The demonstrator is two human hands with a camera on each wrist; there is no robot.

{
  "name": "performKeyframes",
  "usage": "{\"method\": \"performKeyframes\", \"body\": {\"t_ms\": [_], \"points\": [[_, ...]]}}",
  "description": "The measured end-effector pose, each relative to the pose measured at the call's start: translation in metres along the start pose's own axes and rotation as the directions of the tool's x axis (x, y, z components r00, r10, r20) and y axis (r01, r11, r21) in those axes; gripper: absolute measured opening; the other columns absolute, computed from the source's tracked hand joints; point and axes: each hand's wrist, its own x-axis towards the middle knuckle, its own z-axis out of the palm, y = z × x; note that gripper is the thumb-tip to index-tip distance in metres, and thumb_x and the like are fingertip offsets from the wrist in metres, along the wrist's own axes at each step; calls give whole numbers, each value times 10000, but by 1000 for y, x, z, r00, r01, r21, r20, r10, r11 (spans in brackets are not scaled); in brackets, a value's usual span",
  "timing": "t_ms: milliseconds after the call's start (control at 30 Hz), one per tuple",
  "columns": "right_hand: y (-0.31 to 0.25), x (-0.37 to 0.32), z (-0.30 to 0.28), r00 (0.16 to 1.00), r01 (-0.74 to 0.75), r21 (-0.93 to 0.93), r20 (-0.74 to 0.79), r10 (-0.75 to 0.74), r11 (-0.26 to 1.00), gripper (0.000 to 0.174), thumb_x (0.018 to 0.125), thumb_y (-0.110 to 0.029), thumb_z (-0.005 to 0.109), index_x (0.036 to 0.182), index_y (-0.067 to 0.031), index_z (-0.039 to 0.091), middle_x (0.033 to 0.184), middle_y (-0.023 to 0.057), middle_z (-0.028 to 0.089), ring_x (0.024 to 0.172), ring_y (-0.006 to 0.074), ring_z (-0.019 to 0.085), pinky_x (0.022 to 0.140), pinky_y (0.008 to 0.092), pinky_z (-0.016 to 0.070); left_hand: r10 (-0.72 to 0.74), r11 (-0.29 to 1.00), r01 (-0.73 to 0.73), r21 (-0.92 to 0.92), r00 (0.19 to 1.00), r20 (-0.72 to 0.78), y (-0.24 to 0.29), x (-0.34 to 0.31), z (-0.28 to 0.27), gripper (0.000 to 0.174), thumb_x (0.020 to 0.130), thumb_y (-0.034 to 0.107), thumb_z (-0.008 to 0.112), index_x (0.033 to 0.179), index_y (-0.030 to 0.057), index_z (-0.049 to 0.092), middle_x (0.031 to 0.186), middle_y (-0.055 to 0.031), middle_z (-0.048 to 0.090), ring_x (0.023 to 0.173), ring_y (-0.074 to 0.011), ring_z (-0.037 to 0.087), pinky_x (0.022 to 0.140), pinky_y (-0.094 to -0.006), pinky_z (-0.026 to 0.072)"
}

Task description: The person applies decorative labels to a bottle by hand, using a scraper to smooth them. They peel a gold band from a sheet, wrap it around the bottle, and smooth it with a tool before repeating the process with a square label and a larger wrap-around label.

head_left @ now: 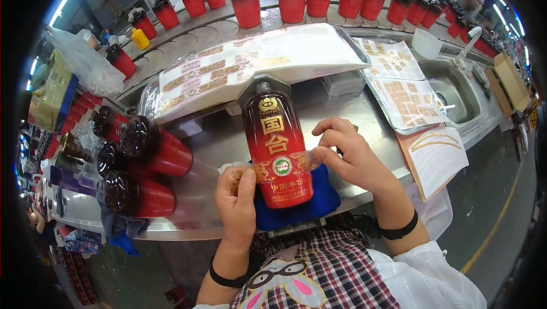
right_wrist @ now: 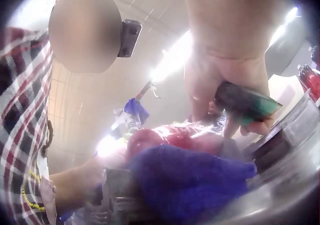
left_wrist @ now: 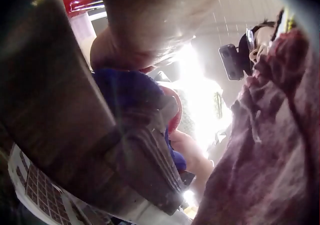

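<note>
A red-and-black bottle [head_left: 273, 138] with gold characters leans back on a blue cloth [head_left: 327, 192], its neck toward a notched support. Around its lower part runs a clear decal film [head_left: 299, 163] with gold pattern and a round green-and-white emblem. My left hand [head_left: 236, 206] pinches the film's left end, thumb on top, beside the bottle. On the other side my right hand [head_left: 356, 158] pinches the film's right end between thumb and finger. Tucked in the right palm is a flat dark-green scraper-like piece [right_wrist: 247, 102]. The left wrist view shows mostly forearm and blue cloth.
Several similar bottles [head_left: 154, 146] lie and stand at the left. Behind the work, a white tray [head_left: 307, 47] bears gold decal sheets, with another decal tray [head_left: 407, 101] and a sink [head_left: 456, 89] at right. A conveyor with bottles [head_left: 245, 1] curves across the back.
</note>
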Motion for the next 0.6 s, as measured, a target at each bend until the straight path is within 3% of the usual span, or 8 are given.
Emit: {"method": "performKeyframes", "body": {"t_ms": [167,233,367,500,600], "points": [[2,0,-1,999,-30,-27,-40,29,999,210,916,-206,660,986,-10,634,1110,153,578,1062,332,543,939,404,423,13,1000,-13,26,1000,6,-4,0,-1,129,989,148,562,969,35,619,826,45,531,691,-26,432,603,-197,347],[-1,1,-2,991,-61,-23,-120,58,998,272,929,-210,648,1097,3,624,1151,171,575,1102,340,550,963,402,428,8,999,-8,33,1000,4,-4,0,-2,124,988,145,563,969,36,617,828,44,532,692,-26,433,603,-198,350],[-27,0,3,998,-22,46,-52,24,999,487,955,-262,632,1308,50,510,1256,224,537,1187,353,540,1007,397,431,-11,1000,11,24,1000,-2,-2,-1,-1,115,987,141,566,969,37,612,828,42,535,698,-30,443,611,-198,359],[-32,2,20,997,-25,57,-67,29,998,528,942,-290,657,1341,14,491,1287,183,509,1171,294,533,1009,377,426,36,998,-36,44,999,2,-4,0,-1,106,988,133,565,968,36,604,838,36,542,706,-34,455,627,-197,369],[-31,5,25,996,-14,50,-90,19,999,542,902,-246,702,1297,48,475,1252,224,497,1161,347,535,995,389,439,-4,1000,4,9,1000,-4,1,1,-1,147,976,121,594,899,-3,606,830,-7,567,755,-67,503,683,-238,426]]}}
